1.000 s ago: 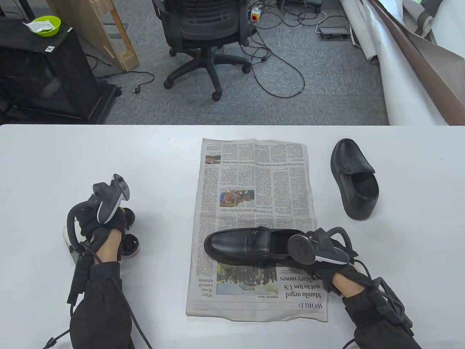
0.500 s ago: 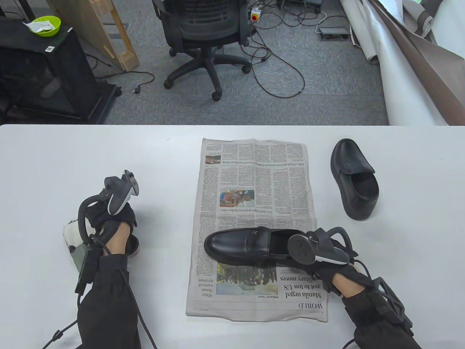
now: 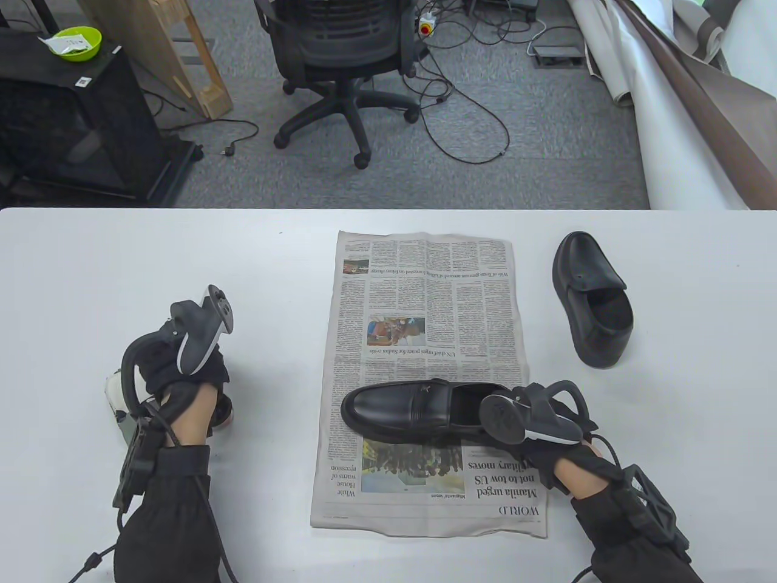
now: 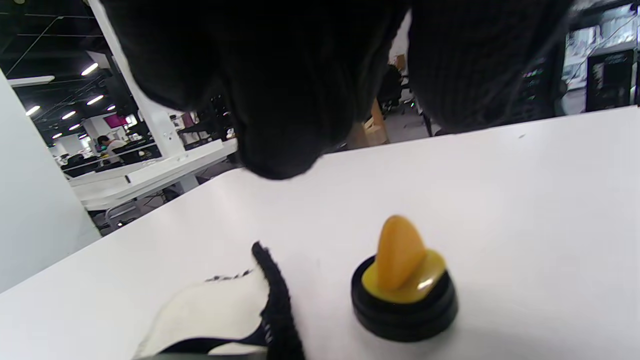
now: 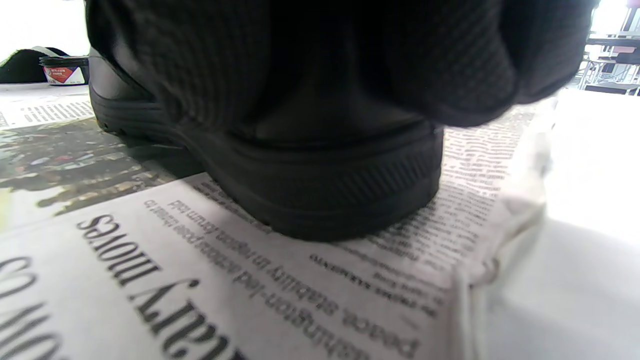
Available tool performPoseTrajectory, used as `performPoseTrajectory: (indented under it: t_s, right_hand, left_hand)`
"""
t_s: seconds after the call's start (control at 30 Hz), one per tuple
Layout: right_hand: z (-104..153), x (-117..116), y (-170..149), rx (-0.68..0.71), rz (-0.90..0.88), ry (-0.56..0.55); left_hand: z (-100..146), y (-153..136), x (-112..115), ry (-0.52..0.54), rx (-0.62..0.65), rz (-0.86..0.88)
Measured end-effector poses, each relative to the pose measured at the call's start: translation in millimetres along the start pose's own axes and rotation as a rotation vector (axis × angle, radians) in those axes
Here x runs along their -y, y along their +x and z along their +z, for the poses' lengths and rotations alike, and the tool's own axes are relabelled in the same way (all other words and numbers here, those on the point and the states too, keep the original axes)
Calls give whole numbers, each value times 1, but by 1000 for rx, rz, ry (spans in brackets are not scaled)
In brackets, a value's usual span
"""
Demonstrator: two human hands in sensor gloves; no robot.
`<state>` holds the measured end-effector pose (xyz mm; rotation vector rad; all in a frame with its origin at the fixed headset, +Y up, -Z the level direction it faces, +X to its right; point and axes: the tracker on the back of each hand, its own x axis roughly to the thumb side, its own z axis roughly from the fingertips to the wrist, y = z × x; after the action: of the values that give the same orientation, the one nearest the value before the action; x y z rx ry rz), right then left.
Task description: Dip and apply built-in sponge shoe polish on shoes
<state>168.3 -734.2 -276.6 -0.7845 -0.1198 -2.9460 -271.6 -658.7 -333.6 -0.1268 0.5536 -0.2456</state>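
Hangs left fingers (image 4: 280, 100), newly shifted right, loose and empty above the sponge applicator (image 4: 402, 285), clamps right fingers (image 5: 300, 60) on the loafer (image 3: 413, 413) heel: dipping still ahead.

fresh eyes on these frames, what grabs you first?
Probably the black loafer lying across the near end of the newspaper at table centre, the right hand at its heel. Its mate sits off the paper, far right. By the left hand, the wrist view shows a black lid with an upright yellow sponge.
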Motion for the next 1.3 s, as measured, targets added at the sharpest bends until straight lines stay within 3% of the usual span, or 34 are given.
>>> performPoseTrajectory:
  t_s: [0.27, 0.43, 0.53, 0.7, 0.87, 1.03, 1.13, 1.3]
  right_hand:
    - [5, 2, 3, 23, 23, -61]
    - [17, 17, 6, 24, 39, -156]
    - [28, 30, 2, 12, 37, -229]
    - [46, 55, -12, -47, 11, -399]
    - [65, 75, -34, -165, 59, -559]
    - [81, 84, -70, -408, 52, -653]
    - [86, 82, -85, -559, 124, -682]
    - [91, 72, -108, -835, 256, -632]
  left_hand:
    - [77, 29, -28, 169, 196, 103]
    - [124, 43, -23, 273, 309, 132]
    - [138, 41, -14, 314, 346, 167]
    - [134, 38, 4, 312, 418, 226]
    - [129, 27, 8, 332, 386, 242]
    - [130, 28, 10, 335, 398, 238]
    - [134, 32, 11, 344, 409, 210]
    - [138, 36, 11, 355, 425, 182]
